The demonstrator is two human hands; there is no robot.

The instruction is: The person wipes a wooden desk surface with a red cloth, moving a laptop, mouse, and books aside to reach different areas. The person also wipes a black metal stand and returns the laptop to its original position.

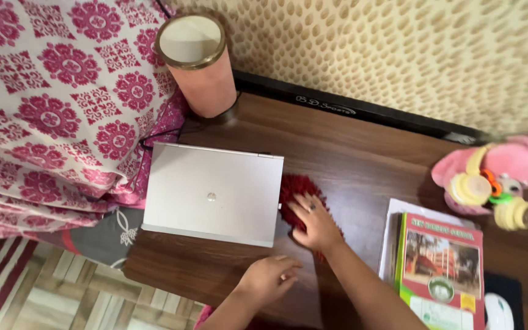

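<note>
Most of the dark red shaggy cloth [300, 192] hides under my right hand [314, 221], so its full shape is hard to tell. It lies on the brown wooden desk [349, 159], touching the closed silver laptop [214, 192]. A pink lamp [198, 64] stands by the patterned wall. My right fingers spread flat on the cloth; my left hand [269, 280] rests nearby, fingers loosely curled, apparently empty.

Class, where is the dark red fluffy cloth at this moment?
In the head view, the cloth lies mid-table, just right of the closed laptop, under the right hand.
</note>
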